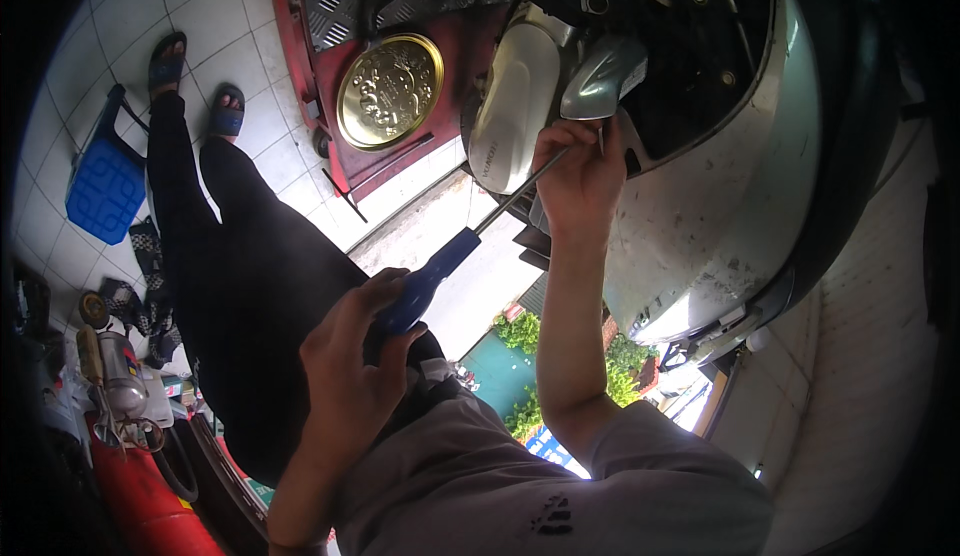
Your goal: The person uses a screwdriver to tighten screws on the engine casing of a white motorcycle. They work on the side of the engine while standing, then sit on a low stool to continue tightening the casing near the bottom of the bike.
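Work apparently midway: the left hand [358, 341], grip narrow, holds a blue-handled, steel-shafted screwdriver [440, 268]; the right hand [585, 176] curls by its shaft, hold uncertain, beneath a silver teardrop-shaped cover [600, 81], fastening unclear.

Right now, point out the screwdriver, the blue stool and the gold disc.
Screwdriver [430, 278]: head view, on its blue handle.
Blue stool [107, 192]: head view, on its seat.
Gold disc [388, 92]: head view, on its embossed face.
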A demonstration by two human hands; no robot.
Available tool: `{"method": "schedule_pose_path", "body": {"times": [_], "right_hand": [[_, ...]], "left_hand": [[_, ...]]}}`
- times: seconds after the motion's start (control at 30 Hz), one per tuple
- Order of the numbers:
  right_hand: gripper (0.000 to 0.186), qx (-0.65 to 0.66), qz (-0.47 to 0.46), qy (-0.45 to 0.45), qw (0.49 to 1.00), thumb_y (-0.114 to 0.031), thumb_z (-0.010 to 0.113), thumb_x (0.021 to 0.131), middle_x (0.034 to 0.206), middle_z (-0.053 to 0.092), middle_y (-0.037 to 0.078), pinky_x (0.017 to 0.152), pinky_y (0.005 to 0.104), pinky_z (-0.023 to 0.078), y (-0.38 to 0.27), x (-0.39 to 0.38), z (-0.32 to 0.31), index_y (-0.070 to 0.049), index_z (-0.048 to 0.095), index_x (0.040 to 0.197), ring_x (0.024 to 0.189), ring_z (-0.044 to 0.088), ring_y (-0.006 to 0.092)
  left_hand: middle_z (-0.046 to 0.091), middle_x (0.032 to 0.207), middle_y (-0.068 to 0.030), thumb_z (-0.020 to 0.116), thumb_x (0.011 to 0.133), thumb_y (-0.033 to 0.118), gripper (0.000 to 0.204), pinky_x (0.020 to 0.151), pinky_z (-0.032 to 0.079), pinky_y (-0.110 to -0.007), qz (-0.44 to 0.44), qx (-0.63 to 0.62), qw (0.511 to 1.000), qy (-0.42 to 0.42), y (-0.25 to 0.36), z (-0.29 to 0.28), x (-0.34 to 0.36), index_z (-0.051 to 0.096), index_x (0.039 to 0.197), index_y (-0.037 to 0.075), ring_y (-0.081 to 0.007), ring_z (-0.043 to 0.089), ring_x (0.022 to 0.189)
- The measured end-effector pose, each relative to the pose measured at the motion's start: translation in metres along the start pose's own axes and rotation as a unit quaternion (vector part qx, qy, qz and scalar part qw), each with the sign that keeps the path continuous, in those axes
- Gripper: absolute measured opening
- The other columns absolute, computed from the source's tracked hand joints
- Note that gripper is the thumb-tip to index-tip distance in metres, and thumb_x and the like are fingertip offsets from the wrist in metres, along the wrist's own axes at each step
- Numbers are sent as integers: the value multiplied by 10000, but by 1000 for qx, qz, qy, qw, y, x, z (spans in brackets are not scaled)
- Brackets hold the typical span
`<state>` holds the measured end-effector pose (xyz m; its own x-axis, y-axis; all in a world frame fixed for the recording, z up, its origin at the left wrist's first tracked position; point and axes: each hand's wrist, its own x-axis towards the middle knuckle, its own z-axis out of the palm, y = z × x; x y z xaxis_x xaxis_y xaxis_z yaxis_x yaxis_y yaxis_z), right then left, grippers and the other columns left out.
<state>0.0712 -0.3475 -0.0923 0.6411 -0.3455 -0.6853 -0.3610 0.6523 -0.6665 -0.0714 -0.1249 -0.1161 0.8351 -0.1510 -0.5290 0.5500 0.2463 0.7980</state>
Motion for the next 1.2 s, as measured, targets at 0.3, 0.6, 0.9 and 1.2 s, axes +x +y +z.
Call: {"method": "schedule_pose_path", "body": {"times": [0.3,0.6,0.9,1.2], "right_hand": [[185,-31,-18,-11,999,-220,471,945,865,587,20,685,262,405,-1,0,-2,-63,564,979,713,509,104],[169,-16,-13,-57,998,-193,470,940,892,599,31,717,282,411,-3,5,-8,-60,552,1005,747,520,108],[204,-26,-16,-51,998,-195,432,955,890,592,43,722,280,429,1,5,-3,-55,541,1055,754,525,107],[206,-20,-21,-33,999,-196,454,949,886,591,44,743,293,445,3,6,0,-46,549,1056,771,535,127]], "left_hand": [[638,1007,-177,662,662,-133,350,810,528,-307,-22,-2,1000,2,5,1,11,561,983,-36,-264,661,920],[637,978,-176,645,682,-130,349,812,530,-321,3,-6,1000,-7,7,1,18,545,1005,-41,-271,660,920],[637,951,-168,673,692,-94,356,764,533,-317,40,4,999,14,11,7,28,550,1018,-23,-277,664,880],[623,953,-172,697,722,-20,349,696,523,-342,76,-8,997,12,19,9,39,543,1034,2,-308,652,830]]}}
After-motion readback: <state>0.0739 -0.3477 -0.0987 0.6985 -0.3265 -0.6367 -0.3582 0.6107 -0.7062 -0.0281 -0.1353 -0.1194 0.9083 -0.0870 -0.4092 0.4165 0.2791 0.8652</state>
